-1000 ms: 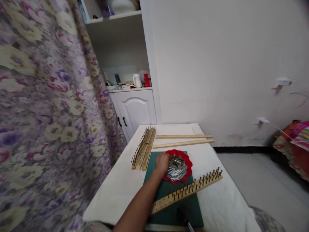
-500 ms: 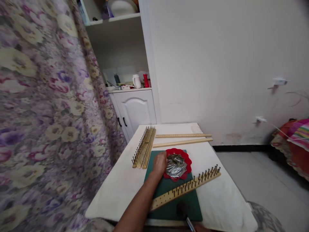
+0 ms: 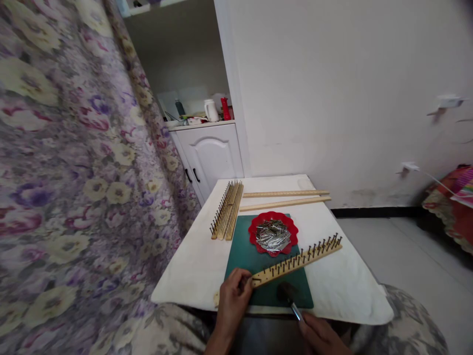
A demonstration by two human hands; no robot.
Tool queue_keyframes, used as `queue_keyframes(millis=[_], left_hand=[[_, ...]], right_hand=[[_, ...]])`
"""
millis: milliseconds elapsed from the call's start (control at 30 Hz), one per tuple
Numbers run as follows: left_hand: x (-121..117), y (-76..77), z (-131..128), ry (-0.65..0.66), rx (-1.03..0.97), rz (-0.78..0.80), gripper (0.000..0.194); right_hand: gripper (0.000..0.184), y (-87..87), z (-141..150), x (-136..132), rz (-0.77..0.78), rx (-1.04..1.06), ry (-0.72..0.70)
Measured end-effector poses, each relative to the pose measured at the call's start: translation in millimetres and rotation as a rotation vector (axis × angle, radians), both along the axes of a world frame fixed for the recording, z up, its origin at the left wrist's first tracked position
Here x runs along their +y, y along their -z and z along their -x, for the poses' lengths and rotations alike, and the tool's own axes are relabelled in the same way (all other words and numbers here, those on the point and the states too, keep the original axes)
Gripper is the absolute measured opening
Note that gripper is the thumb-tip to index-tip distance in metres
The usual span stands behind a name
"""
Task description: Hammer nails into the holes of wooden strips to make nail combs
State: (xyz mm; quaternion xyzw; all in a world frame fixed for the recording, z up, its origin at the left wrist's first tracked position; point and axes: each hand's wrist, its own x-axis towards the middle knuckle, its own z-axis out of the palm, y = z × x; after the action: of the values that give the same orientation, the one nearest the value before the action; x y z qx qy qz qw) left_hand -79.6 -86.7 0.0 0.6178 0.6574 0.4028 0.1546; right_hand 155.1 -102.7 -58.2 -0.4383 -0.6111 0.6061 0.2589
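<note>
Head view, reading the clock from the red dish [image 3: 252,234], which sits on a green mat [image 3: 240,246] and holds loose nails [image 3: 273,235]: the left hand [image 3: 234,293] is at 7 o'clock, fingers pinched over the lower end of a wooden board [image 3: 295,265], apparently grasping a dark nail [image 3: 256,279]. That board slants from 7 round to 4 o'clock, rows of upright nails along it, bare holes near the hand. At 5 o'clock the right hand [image 3: 320,330] grips a hammer [image 3: 296,311], its head blurred. Nail-studded boards [image 3: 227,212] lie at 10, two wooden strips [image 3: 286,202] at 1.
</note>
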Motion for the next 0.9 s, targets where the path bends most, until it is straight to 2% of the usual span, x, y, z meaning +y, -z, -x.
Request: queue_keyframes(millis=[100,400,700,900], left_hand=[[-4.5,-0.8,-12.0,0.059,0.076,-0.019,0.015],[3.9,-2.8,-23.1,0.141,0.141,-0.036,0.017],[9.1,-6.5,-26.4,0.176,0.288,0.006,0.017],[7.2,-9.6,-25.7,0.194,0.295,0.041,0.016]], right_hand=[[0.052,-7.6,0.9,-3.4,0.063,0.052,0.015],[0.052,-20.6,-0.7,-5.1,0.064,0.028,-0.004],[0.054,-3.6,0.9,-4.4,0.002,0.004,0.049],[0.051,-5.7,-0.4,-3.3,0.017,0.033,0.003]])
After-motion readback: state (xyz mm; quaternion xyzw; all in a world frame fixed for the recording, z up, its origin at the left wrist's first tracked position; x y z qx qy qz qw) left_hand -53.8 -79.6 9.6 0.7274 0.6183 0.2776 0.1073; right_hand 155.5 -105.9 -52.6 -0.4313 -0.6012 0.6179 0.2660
